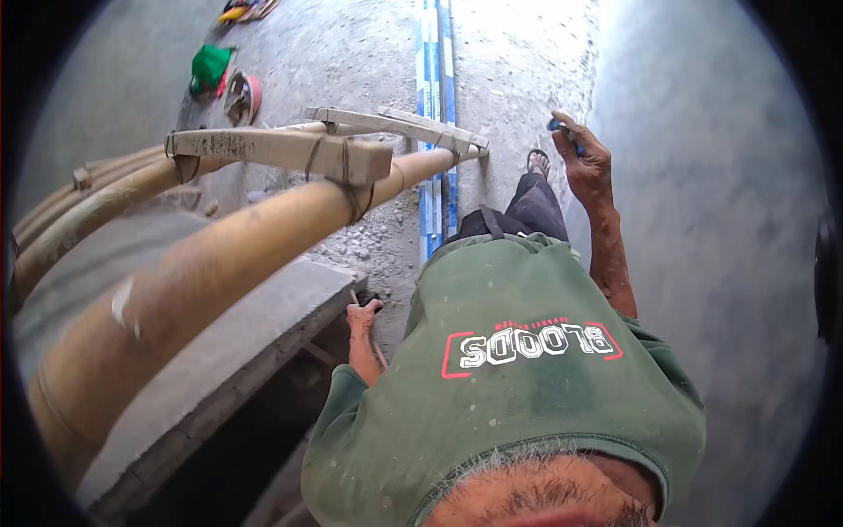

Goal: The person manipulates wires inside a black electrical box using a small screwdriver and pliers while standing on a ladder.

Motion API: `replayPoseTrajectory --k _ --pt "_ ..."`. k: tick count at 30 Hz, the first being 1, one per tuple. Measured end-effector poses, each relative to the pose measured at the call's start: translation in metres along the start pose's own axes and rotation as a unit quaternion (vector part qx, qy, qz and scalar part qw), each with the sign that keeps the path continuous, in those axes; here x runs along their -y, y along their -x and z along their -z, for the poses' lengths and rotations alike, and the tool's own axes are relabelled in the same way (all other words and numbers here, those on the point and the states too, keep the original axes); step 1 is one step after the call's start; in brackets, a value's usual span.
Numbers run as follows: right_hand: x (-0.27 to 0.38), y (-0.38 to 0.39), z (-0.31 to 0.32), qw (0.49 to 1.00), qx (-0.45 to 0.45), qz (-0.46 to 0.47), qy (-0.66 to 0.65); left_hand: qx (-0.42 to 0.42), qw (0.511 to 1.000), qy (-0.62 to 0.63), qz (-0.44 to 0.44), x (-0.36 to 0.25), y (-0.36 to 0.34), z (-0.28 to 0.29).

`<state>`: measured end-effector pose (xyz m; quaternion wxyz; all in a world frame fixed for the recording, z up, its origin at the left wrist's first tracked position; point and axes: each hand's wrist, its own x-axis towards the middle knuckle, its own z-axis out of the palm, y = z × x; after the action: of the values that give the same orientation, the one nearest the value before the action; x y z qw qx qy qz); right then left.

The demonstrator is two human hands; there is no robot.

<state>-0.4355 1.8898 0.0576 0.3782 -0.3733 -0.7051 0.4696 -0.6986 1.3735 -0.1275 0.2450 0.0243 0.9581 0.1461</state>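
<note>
My right hand is raised against the grey plastered wall on the right. It pinches a small blue marker-like thing at its fingertips. My left hand hangs low beside the edge of a concrete slab, fingers curled on a small dark object; what that object is I cannot make out. My green shirt fills the lower middle of the view, and my sandalled foot stands on the rough floor below.
Thick bamboo poles tied with wooden cross pieces run across the left. Long blue-and-white strips lie on the gritty concrete floor. A green bag and sandals lie at the far left.
</note>
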Motion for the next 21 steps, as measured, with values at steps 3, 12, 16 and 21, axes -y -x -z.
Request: replayPoseTrajectory --k 3,12,16,21 --pt "-0.043 -0.079 0.010 0.997 0.051 0.029 0.039 0.026 0.994 0.033 0.103 -0.038 0.027 -0.025" --pt "-0.103 -0.290 -0.001 0.937 0.349 -0.003 0.001 -0.055 0.920 0.250 0.297 -0.159 0.152 -0.120" --pt "-0.103 -0.333 -0.075 0.855 0.494 0.110 0.116 -0.119 0.873 0.298 0.368 -0.172 0.206 -0.164" --pt "-0.072 -0.324 -0.203 0.749 0.631 0.204 0.008 -0.173 0.830 0.336 0.411 -0.203 0.230 -0.189"
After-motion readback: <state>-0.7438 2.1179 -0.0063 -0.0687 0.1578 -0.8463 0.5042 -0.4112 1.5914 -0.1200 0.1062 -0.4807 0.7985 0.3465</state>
